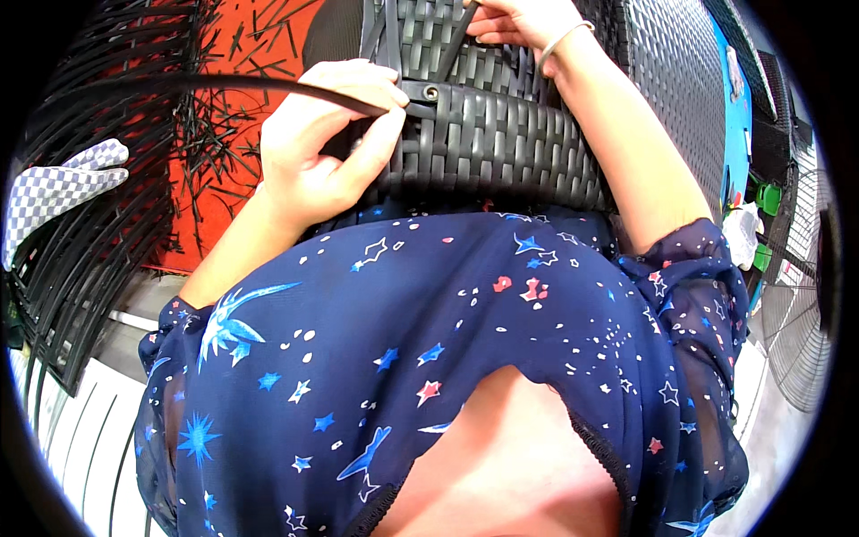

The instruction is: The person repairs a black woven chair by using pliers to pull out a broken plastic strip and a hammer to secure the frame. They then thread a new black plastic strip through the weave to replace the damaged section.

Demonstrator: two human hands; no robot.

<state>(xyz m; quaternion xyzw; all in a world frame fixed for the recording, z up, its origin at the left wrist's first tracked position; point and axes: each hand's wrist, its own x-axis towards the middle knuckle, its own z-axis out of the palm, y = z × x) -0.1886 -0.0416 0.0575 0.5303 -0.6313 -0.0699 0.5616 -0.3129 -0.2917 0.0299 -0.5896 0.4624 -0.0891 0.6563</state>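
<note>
Spotting, far L, blue-gray/white checkered cloth item [67, 192] on bundle of long blk strips [107, 224]. Next over, red surface [201, 246] w/ scattered blk offcuts [233, 134]. Then L hand [327, 143]: pinching long blk strip [224, 81] btwn thumb + index, w/ strip arcing in from far L. Near ctr, woven blk piece [510, 143], just beyond navy star-print top [429, 313]; round metal eyelet [431, 92] at its upper L end, just R of L fingertips. Above that, short blk strip [455, 49] slanting up to R hand [528, 27], w/ fingers curled + closed on upper end; contact partly cut off by top edge. Pale bangle [565, 43] on R wrist. Further R, bigger woven panel [684, 98], then blue surface [737, 152], small green items [768, 199], and at far R, round wire guard [796, 349].
</note>
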